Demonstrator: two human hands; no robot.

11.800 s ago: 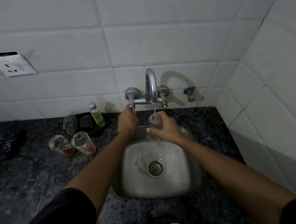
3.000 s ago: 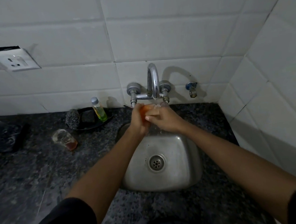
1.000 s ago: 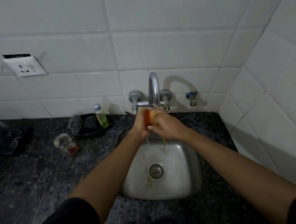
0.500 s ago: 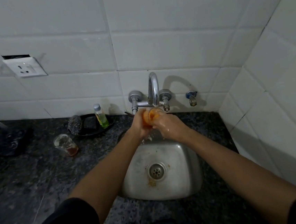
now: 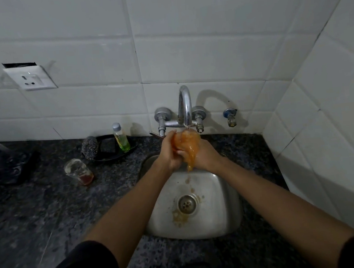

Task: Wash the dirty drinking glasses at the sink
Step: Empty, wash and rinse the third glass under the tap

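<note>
Under the tap (image 5: 185,109), both my hands grip one drinking glass (image 5: 186,142) that is tilted and full of orange liquid. My left hand (image 5: 169,152) wraps its left side and my right hand (image 5: 205,155) holds it from the right and below. Orange water pours off the glass into the steel sink (image 5: 221,196) and pools by the drain (image 5: 186,204). A second dirty glass (image 5: 78,171) with reddish dregs stands on the counter to the left.
A black soap dish (image 5: 110,150) with a steel scrubber (image 5: 90,147) and a small bottle of green liquid (image 5: 121,139) sits by the wall. Dark bags (image 5: 3,163) lie at far left. White tiled walls close in behind and at right; a socket (image 5: 30,80) is upper left.
The glass has tipped further, and more orange water now spills over my hands into the sink. The orange stain by the drain has grown. One glass has left the counter since the earliest frame.
</note>
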